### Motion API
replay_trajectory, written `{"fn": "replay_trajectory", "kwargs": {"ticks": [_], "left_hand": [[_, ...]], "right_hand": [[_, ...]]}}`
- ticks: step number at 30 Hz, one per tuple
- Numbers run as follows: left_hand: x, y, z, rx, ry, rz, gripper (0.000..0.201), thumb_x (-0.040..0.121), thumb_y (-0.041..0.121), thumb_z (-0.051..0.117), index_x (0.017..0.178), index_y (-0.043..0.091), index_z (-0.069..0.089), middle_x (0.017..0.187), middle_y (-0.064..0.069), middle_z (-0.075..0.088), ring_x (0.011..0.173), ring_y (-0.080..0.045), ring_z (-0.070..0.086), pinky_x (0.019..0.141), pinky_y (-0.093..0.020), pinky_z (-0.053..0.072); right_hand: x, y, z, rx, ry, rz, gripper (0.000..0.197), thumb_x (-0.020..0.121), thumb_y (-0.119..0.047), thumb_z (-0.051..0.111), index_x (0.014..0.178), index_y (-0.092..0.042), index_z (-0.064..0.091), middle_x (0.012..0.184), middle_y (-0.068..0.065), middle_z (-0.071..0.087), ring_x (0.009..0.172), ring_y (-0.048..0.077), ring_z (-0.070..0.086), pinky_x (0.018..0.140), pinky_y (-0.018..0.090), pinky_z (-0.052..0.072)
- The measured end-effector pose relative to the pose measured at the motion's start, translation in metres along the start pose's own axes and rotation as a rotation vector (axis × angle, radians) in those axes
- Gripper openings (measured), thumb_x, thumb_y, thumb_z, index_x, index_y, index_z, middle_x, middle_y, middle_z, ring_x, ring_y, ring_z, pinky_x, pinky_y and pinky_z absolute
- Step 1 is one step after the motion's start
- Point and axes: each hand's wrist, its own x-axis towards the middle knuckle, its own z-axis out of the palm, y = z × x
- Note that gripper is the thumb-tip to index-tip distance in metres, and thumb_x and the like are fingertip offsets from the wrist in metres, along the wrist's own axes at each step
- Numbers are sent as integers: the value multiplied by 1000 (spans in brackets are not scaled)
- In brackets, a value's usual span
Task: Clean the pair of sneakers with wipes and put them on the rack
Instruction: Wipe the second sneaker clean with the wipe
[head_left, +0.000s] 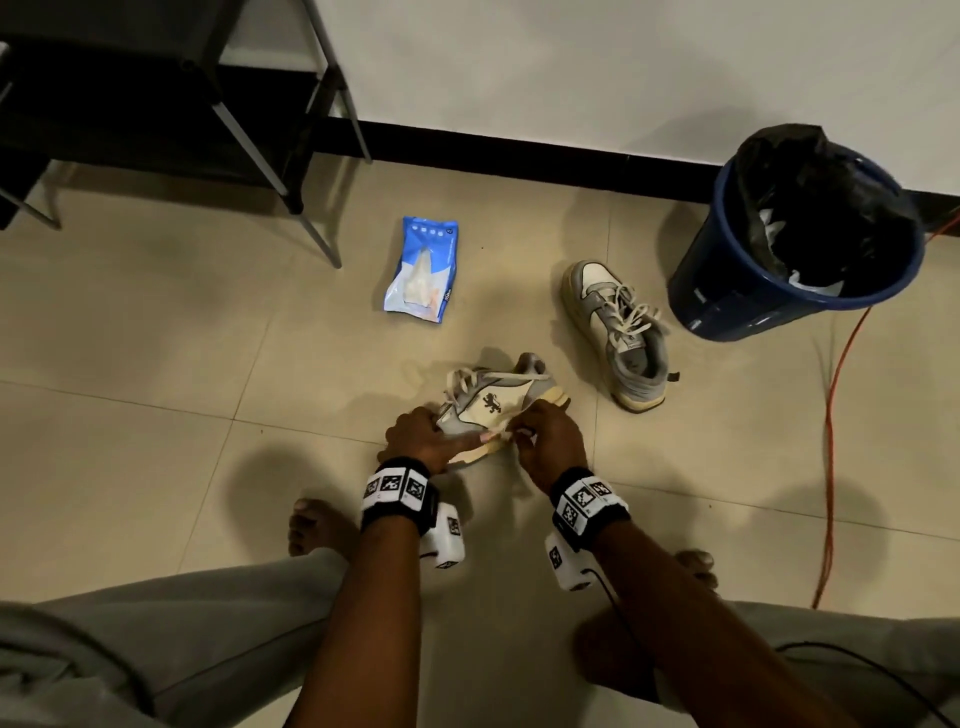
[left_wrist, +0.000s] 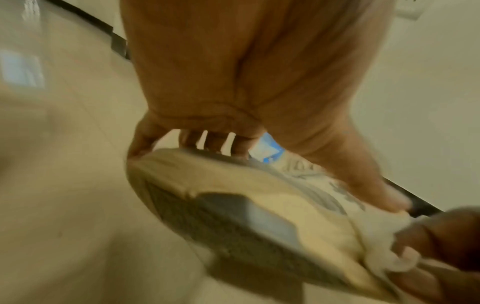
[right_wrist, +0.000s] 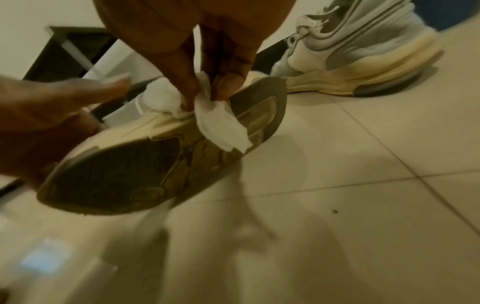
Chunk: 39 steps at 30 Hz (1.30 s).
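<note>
A cream and grey sneaker (head_left: 493, 400) is tipped on its side above the floor, sole (right_wrist: 124, 168) turned toward me. My left hand (head_left: 421, 436) grips its toe end, thumb laid along the upper, fingers (left_wrist: 207, 142) curled over the far side. My right hand (head_left: 545, 441) pinches a crumpled white wipe (right_wrist: 215, 119) against the midsole edge near the heel. The wipe (left_wrist: 384, 251) shows in the left wrist view too. The second sneaker (head_left: 618, 332) stands upright on the floor to the right. A blue wipes pack (head_left: 423, 270) lies flat beyond the held sneaker.
A black metal rack (head_left: 156, 104) stands at the far left against the wall. A blue bin (head_left: 800, 239) with a black liner holds used wipes at the far right. An orange cable (head_left: 831, 441) runs along the right floor. My bare feet (head_left: 311, 525) rest on the tiles.
</note>
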Motion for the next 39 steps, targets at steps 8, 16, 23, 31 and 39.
{"fn": "replay_trajectory", "kwargs": {"ticks": [8, 16, 23, 31, 39], "left_hand": [[6, 10, 9, 189, -18, -35, 120, 44, 93, 62, 144, 34, 35, 144, -5, 46, 134, -33, 37, 102, -62, 32], [1, 13, 10, 188, -8, -43, 119, 46, 93, 63, 145, 33, 35, 145, -6, 43, 134, -31, 35, 100, -58, 31], [0, 13, 8, 180, -22, -46, 124, 37, 88, 71, 142, 33, 36, 142, -5, 45, 133, -32, 37, 100, -59, 34], [0, 14, 9, 200, -19, -43, 121, 43, 88, 69, 144, 33, 33, 143, -8, 43, 133, -34, 36, 101, -62, 35], [3, 12, 10, 168, -39, -34, 124, 37, 90, 62, 143, 33, 34, 140, -8, 44, 132, -36, 37, 100, -64, 35]], "right_hand": [[9, 3, -9, -165, -14, -121, 13, 74, -10, 67, 86, -15, 71, 90, 7, 62, 75, 30, 61, 60, 36, 52], [-5, -19, 13, -107, -13, -127, 13, 77, -4, 62, 87, -10, 66, 88, 9, 61, 74, 31, 58, 61, 34, 48], [61, -3, -19, -50, 201, 184, 16, 86, -5, 55, 96, -7, 67, 97, 14, 60, 88, 34, 59, 71, 31, 40], [75, -27, -4, -163, 126, 63, 17, 83, -5, 61, 94, -8, 74, 95, 16, 64, 84, 36, 62, 72, 34, 48], [57, -28, 6, -179, 86, -102, 19, 82, -8, 59, 96, -10, 71, 95, 13, 63, 89, 34, 60, 74, 37, 51]]}}
